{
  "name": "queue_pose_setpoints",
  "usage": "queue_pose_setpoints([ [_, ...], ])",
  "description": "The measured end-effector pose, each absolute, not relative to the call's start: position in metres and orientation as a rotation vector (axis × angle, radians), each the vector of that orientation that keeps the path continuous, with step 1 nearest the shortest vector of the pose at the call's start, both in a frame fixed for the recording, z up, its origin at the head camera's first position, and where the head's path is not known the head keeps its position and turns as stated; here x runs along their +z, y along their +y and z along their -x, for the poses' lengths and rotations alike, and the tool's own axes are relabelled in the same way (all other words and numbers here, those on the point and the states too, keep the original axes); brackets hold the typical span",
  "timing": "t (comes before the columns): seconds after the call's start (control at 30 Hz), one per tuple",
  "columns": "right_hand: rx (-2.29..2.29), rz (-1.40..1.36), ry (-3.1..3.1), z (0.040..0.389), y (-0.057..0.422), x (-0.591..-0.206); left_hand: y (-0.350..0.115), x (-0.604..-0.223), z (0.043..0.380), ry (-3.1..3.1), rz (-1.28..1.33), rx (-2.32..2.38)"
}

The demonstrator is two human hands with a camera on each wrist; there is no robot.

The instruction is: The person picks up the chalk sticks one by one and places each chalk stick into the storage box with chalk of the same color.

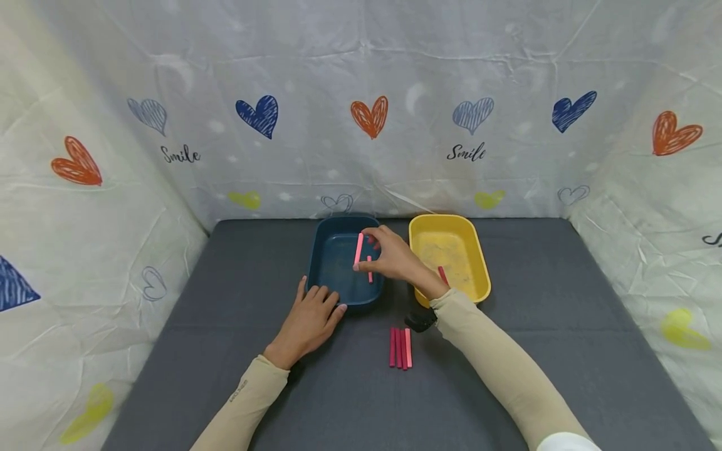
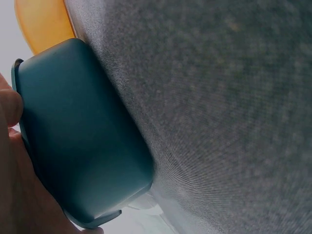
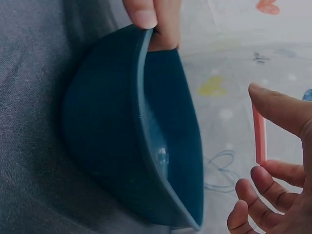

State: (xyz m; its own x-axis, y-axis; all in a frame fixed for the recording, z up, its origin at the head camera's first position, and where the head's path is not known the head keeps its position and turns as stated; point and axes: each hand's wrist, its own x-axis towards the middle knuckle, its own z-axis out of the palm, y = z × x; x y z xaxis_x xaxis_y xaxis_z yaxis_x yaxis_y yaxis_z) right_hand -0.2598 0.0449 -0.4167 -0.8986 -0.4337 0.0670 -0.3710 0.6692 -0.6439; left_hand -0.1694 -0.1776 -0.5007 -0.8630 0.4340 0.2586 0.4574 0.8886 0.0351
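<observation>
My right hand (image 1: 392,254) pinches a pink pastel stick (image 1: 358,249) by its two ends, between thumb and finger, above the blue tub (image 1: 321,250). Inside that tub, another pink stick (image 1: 370,269) is partly covered by the right hand. My left hand (image 1: 309,319) holds the tub's near rim; in the right wrist view its thumb (image 3: 145,18) lies outside the rim, with fingers on the inner side. The right wrist view shows the held stick (image 3: 259,134) clear of the tub wall (image 3: 102,117).
To the right stands a yellow tub (image 1: 479,263) with dusty marks and a red stick (image 1: 442,274) inside, partly hidden by the right forearm. Several red and pink sticks (image 1: 399,349) lie side by side on the grey cloth (image 1: 350,388). A printed curtain (image 1: 316,75) encloses the back and sides.
</observation>
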Motion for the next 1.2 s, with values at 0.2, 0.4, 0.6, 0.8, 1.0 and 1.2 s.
queue_pose_setpoints([
  [0.2, -1.038, 0.679, 2.767, 0.267, 0.037, -0.423, -0.177, -0.502, 0.170, -2.822, 0.669, -0.154],
  [0.4, -0.980, 0.709, 2.795, 0.273, 0.025, -0.429, -0.177, -0.504, 0.170, -2.824, 0.668, -0.161],
  [0.6, -0.950, 0.717, 2.781, 0.278, 0.012, -0.436, -0.177, -0.504, 0.170, -2.813, 0.672, -0.170],
  [0.8, -0.907, 0.721, 2.776, 0.282, 0.001, -0.443, -0.177, -0.503, 0.169, -2.803, 0.673, -0.175],
  [1.0, -0.831, 0.726, 2.779, 0.287, -0.009, -0.449, -0.178, -0.503, 0.169, -2.788, 0.675, -0.178],
  [1.2, -0.780, 0.702, 2.764, 0.291, -0.015, -0.454, -0.179, -0.503, 0.168, -2.786, 0.682, -0.178],
])
